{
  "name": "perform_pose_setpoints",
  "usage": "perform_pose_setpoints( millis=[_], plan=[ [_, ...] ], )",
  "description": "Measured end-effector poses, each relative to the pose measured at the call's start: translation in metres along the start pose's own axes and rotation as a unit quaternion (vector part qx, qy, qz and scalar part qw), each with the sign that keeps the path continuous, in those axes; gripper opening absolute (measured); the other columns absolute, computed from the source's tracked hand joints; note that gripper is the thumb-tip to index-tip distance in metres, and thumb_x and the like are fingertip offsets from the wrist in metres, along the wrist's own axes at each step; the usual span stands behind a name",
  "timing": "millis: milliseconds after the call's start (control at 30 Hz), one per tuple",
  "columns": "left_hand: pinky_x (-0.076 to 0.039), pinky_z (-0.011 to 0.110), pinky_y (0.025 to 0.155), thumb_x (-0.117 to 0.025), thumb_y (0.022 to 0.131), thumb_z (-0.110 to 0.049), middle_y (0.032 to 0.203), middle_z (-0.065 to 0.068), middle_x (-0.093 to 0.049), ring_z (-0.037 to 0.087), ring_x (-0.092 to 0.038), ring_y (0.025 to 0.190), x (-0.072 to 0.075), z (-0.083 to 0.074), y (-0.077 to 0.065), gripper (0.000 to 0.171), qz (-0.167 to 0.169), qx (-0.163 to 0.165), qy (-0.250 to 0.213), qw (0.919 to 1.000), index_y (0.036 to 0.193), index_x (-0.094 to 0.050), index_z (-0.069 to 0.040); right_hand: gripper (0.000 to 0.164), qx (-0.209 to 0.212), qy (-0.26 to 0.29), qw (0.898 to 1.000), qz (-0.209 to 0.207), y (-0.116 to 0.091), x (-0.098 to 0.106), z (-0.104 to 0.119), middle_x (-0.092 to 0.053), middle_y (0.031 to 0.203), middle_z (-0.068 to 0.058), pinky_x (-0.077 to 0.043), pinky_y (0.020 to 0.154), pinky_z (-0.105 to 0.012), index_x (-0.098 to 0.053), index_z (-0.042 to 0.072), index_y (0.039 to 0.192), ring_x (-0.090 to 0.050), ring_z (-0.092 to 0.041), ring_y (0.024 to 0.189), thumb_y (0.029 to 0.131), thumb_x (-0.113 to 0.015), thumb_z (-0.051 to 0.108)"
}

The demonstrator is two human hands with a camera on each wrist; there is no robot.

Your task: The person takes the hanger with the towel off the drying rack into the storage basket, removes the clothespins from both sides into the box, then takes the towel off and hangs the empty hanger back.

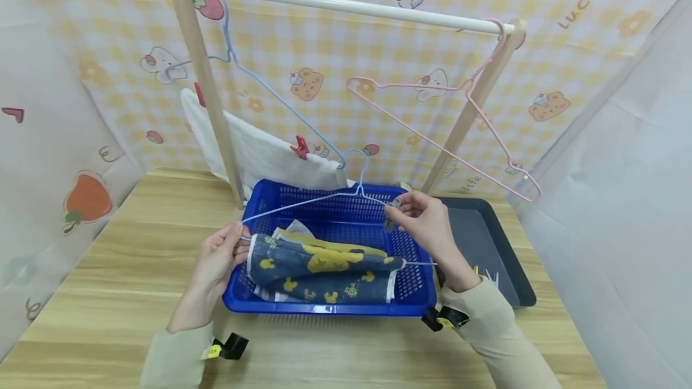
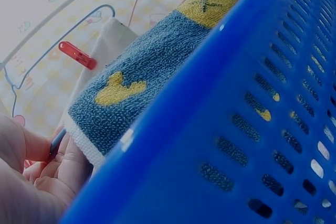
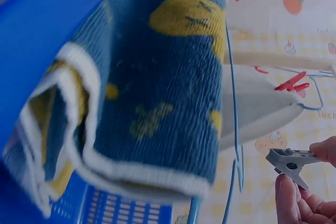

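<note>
A blue towel with yellow figures and white edging (image 1: pixel 327 275) is folded over the lower bar of a light blue hanger (image 1: pixel 303 202), held above a blue basket (image 1: pixel 324 309). With thumb and fingers my left hand (image 1: pixel 213 257) pinches the hanger's left corner, close by the towel's edge; the left wrist view shows the bar (image 2: pixel 56 142) between them. My right hand (image 1: pixel 427 221) pinches a grey clothespin (image 3: pixel 291 162) by its handles, near the hanger's right shoulder. In the right wrist view, the clothespin is apart from the towel.
Behind the basket stands a rack with a white rail (image 1: pixel 346 3). On it hang another blue hanger (image 1: pixel 281 98), with a white towel (image 1: pixel 270 152) held by red clothespins (image 1: pixel 300 147), and a bare pink hanger (image 1: pixel 411 123). A dark grey tray (image 1: pixel 519 269) lies at the right with clothespins inside.
</note>
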State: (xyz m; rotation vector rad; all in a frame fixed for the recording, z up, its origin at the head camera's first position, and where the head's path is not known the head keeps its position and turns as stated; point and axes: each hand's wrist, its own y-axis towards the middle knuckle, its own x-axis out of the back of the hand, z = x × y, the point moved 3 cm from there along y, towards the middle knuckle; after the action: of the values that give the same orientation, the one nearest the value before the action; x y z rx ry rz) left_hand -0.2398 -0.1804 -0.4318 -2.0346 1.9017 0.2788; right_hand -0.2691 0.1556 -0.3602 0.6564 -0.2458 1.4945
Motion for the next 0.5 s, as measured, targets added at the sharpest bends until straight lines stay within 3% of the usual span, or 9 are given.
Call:
perform_pose_setpoints(
  millis=[333, 500],
  plan=[
    [-0.049, 0.012, 0.052, -0.047, 0.099, -0.019, 0.062, -0.005, -0.059, 0.002, -0.054, 0.053, 0.003, 0.000, 0.000, 0.034, 0.002, 0.005, -0.018, 0.9998, 0.069, -0.061, -0.014, 0.020, 0.017, -0.104, 0.994, -0.031, -0.004, 0.037, -0.019, -0.067, 0.071, -0.010, -0.049, 0.048, -0.017, -0.065, -0.001, 0.087, -0.062, -0.010, 0.056, 0.081, -0.074, 0.015],
    [-0.050, 0.013, 0.052, -0.048, 0.099, -0.019, 0.063, -0.005, -0.060, 0.002, -0.056, 0.053, 0.002, 0.000, 0.002, 0.032, 0.008, 0.004, -0.020, 0.9998, 0.070, -0.062, -0.013, 0.021, -0.006, -0.120, 0.992, -0.050, -0.011, 0.065, -0.035, -0.065, 0.072, -0.012, -0.049, 0.047, -0.016, -0.062, -0.004, 0.088, -0.057, -0.002, 0.054, 0.082, -0.073, 0.013]
  ],
)
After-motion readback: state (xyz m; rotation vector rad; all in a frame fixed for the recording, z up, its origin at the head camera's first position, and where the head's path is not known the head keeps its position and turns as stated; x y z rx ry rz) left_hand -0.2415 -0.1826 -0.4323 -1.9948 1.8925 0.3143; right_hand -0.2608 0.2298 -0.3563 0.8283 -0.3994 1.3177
